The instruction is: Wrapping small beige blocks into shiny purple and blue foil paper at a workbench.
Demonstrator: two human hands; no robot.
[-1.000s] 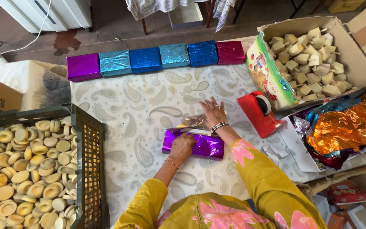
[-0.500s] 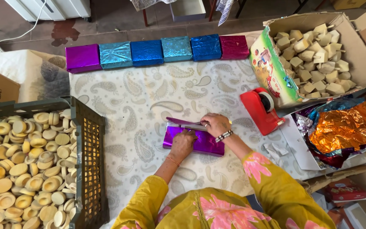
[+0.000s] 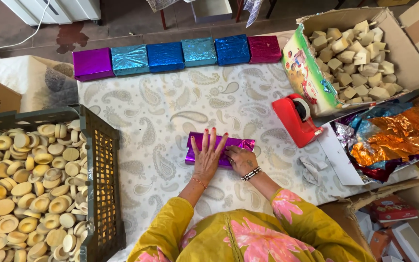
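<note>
Hands on purple box, tape dispenser beside

The bench wears a pale paisley cloth. On it lie a row of foil-wrapped boxes, a red tape dispenser and a purple foil parcel.

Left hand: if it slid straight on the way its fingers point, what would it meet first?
The left hand lies flat on the purple parcel, fingers pointing up-table. Past the parcel's far edge is bare cloth, then probably the row of wrapped boxes.
</note>
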